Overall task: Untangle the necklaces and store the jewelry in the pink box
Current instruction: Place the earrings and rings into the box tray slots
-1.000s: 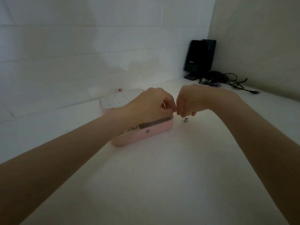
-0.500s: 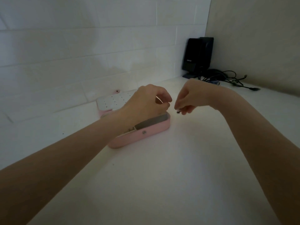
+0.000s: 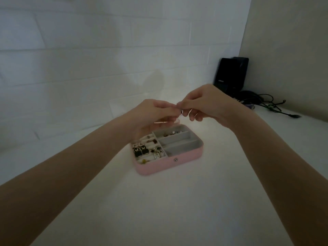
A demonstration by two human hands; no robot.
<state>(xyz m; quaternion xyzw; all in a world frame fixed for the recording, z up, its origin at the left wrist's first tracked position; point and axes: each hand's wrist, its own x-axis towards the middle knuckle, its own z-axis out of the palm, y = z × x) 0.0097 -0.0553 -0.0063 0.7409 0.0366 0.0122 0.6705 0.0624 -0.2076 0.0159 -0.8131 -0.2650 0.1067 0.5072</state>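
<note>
Both hands meet above the open pink jewelry box (image 3: 170,161) on the white bench (image 3: 159,210). The left hand (image 3: 152,116) and right hand (image 3: 204,103) pinch a small dark piece (image 3: 181,112) between their fingertips. Earrings and rings fill the box's left compartments.

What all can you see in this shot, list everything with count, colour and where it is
pink box: one, pink with grey lining, open on the table below the hands
jewelry: several pieces, black, silver and gold, mostly in the box's left compartments
small item: one, dark, too small to identify, pinched between both hands
speaker: one, black, far right corner
cables: a tangle, black, beside the speaker
table: one, white
left hand: one, above the box
right hand: one, fingertips meeting the left's
</note>
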